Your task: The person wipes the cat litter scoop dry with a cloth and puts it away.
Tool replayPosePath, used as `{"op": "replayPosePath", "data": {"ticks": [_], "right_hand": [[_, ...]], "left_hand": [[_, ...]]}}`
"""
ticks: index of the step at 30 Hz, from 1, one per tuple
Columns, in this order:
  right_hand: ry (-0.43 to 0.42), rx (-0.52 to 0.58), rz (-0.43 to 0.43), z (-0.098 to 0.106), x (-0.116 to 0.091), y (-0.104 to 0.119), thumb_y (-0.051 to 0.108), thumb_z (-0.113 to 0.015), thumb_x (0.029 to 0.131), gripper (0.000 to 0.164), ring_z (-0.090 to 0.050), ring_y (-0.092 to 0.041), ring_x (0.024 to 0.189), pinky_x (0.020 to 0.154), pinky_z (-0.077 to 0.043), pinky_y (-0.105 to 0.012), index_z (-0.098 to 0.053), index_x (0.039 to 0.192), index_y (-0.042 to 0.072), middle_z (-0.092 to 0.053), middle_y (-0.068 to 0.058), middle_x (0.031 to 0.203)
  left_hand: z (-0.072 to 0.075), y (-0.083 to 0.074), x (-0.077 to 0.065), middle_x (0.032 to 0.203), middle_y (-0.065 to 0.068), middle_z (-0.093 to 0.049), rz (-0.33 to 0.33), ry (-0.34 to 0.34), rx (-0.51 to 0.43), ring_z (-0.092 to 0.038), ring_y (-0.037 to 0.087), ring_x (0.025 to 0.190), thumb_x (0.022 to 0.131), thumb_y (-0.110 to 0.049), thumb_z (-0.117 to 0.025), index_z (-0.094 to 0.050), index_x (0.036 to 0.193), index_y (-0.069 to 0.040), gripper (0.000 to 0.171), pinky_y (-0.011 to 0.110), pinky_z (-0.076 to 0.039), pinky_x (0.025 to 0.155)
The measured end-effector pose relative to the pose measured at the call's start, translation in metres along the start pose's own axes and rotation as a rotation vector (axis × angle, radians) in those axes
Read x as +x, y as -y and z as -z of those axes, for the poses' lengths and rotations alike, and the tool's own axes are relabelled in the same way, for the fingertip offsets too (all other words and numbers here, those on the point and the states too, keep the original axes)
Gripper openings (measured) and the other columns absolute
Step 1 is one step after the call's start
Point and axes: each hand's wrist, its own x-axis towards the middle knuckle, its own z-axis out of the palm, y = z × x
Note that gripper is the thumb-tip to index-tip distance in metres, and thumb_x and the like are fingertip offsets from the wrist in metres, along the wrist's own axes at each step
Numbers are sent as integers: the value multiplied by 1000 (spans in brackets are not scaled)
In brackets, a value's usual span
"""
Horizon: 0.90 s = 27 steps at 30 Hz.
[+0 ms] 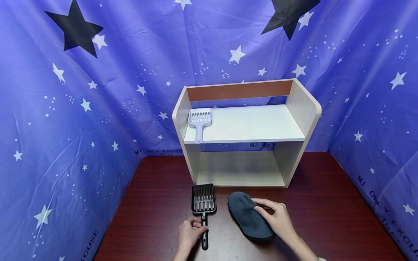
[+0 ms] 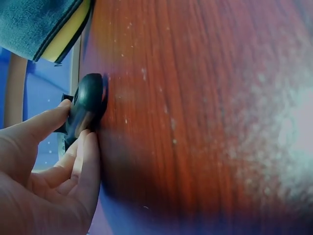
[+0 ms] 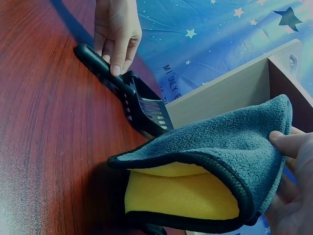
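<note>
Thumb and fingers of my left hand (image 1: 190, 233) pinch the handle of a black litter scoop (image 1: 204, 198), also seen in both wrist views. Its slotted head points toward the shelf unit. To its right is a dark grey, slipper-shaped cloth item (image 1: 249, 215) with black edging; its exact kind is unclear. My right hand (image 1: 277, 218) pinches the cloth on its upper side. In the right wrist view the cloth item (image 3: 220, 134) gapes at one end and shows a yellow inside (image 3: 181, 196). A white litter scoop (image 1: 200, 123) lies on the upper shelf's left side, touched by neither hand.
A two-level wooden shelf unit (image 1: 241, 139) stands at the back of the dark red table (image 1: 156, 203), just beyond the black scoop and the cloth item. Blue curtains (image 1: 130, 90) with stars hang behind and on both sides.
</note>
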Motion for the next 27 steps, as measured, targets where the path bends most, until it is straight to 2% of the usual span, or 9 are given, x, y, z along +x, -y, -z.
{"op": "replayPosePath", "data": {"ticks": [2,4,8,11,15,18,22,27], "right_hand": [[-1,-2,0,0,0,-1,-15,-73,78,32,-69,6,89,67,-57,-13,-75,106,1,-78,-9,97],[-3,-4,4,0,0,-1,-15,-73,78,32,-69,6,89,67,-57,-12,-75,106,1,-78,-10,97],[-3,-7,16,1,0,0,-16,-72,78,32,-69,6,91,68,-57,-12,-75,106,1,-78,-12,97],[16,-21,-16,3,1,2,-12,-73,80,30,-69,6,92,69,-57,-12,-75,107,3,-77,-13,99],[40,-45,-51,4,2,3,-8,-73,83,28,-69,7,94,70,-58,-14,-75,108,6,-77,-13,100],[40,-66,-33,5,4,3,-9,-74,81,30,-68,7,98,74,-57,-12,-75,108,6,-77,-13,102],[35,-89,-19,7,6,1,-10,-75,79,32,-66,6,101,74,-56,-10,-75,106,5,-76,-12,104],[79,-87,-19,11,12,2,-9,-75,80,31,-67,4,94,66,-58,-15,-76,107,6,-76,-11,101]], "left_hand": [[1,1,0,68,-5,-69,-14,11,-44,-57,-4,56,70,-15,-86,-70,86,-2,26,17,-48,51],[4,1,1,71,-2,-69,22,52,-116,-59,-2,59,73,-12,-84,-69,90,2,27,18,-50,51],[7,3,4,80,5,-68,136,126,-250,-61,2,65,77,-4,-78,-67,100,10,29,18,-53,57],[6,6,6,85,9,-68,176,134,-313,-62,4,68,79,1,-74,-64,105,14,30,16,-53,62],[5,8,8,91,21,-72,206,154,-448,-67,5,69,82,6,-69,-57,111,21,35,19,-58,66],[8,4,8,95,24,-73,248,176,-553,-69,6,70,85,7,-65,-52,118,23,39,22,-61,68],[13,-2,8,96,18,-74,278,178,-621,-69,5,73,87,6,-65,-49,123,23,43,22,-61,71],[18,-9,9,100,17,-75,267,164,-650,-71,5,77,89,5,-65,-51,125,22,42,20,-61,73]]}}
